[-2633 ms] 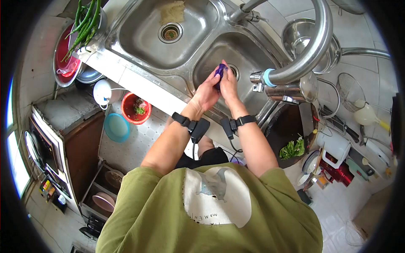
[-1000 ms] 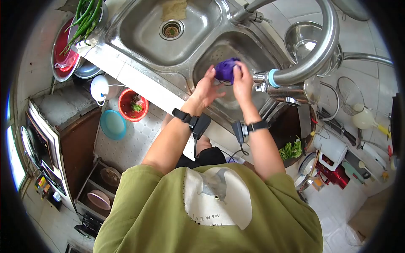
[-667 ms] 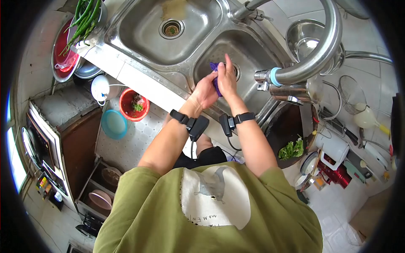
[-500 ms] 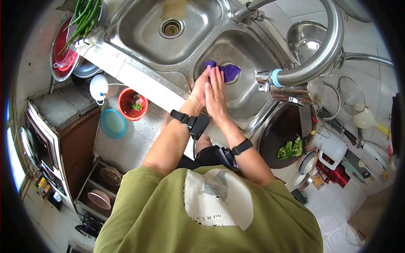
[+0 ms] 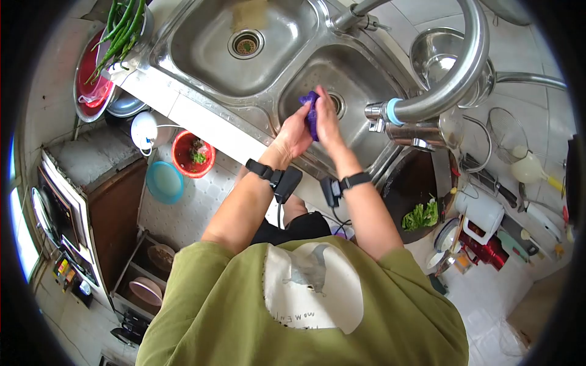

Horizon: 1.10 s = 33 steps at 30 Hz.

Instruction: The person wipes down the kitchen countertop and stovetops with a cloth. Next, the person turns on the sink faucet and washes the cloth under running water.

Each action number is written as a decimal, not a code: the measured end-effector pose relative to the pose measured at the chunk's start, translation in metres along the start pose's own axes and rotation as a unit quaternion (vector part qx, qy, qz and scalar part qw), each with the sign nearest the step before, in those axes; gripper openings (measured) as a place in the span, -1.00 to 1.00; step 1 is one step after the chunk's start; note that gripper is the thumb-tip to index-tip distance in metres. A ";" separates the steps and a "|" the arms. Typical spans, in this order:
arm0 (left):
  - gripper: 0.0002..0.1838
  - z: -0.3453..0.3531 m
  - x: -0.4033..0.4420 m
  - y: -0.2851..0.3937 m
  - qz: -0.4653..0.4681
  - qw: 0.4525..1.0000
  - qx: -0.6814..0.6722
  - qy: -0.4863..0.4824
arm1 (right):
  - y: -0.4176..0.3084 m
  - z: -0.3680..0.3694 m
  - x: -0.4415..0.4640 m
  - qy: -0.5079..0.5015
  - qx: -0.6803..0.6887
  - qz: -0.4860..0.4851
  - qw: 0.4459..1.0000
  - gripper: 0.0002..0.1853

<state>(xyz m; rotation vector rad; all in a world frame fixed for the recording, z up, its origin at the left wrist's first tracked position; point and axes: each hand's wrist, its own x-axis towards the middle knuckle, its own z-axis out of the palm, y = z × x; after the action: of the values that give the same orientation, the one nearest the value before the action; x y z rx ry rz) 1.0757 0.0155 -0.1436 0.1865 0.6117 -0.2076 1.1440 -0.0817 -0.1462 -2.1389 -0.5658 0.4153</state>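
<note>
I have left hand [image 5: 296, 132] and right hand [image 5: 328, 124] clasping purple cloth [image 5: 312, 117] between them, upper centre of frame, over sink basin [image 5: 363, 79]; faucet [image 5: 480, 43] upper right

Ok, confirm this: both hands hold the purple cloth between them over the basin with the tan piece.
Wrong basin: the head view shows both hands holding the purple cloth between them, but over the other basin, not the one with the tan piece.

White-tiled wall [image 5: 516, 46], dotted pale floor [image 5: 192, 207], brown cabinet [image 5: 119, 216] — bright window [image 5: 28, 244] far left.
</note>
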 end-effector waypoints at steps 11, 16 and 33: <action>-0.52 0.017 -0.009 0.015 -0.001 1.000 -0.015 -0.020 | -0.002 -0.041 -0.001 0.149 0.033 0.123 0.981 -0.75; -0.73 -0.025 0.013 -0.001 0.072 0.997 -0.038 -0.019 | -0.092 -0.010 -0.043 0.062 -0.068 0.008 0.996 -0.64; -0.68 -0.010 0.010 -0.005 0.037 0.989 0.131 0.066 | -0.036 -0.023 0.022 0.082 -0.101 0.162 0.978 -0.64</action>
<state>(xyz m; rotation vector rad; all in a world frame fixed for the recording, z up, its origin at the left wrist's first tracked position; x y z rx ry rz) 1.0774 0.0112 -0.1581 0.4785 0.7077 -0.2046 1.1642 -0.0660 -0.1055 -2.4436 -0.1690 0.3651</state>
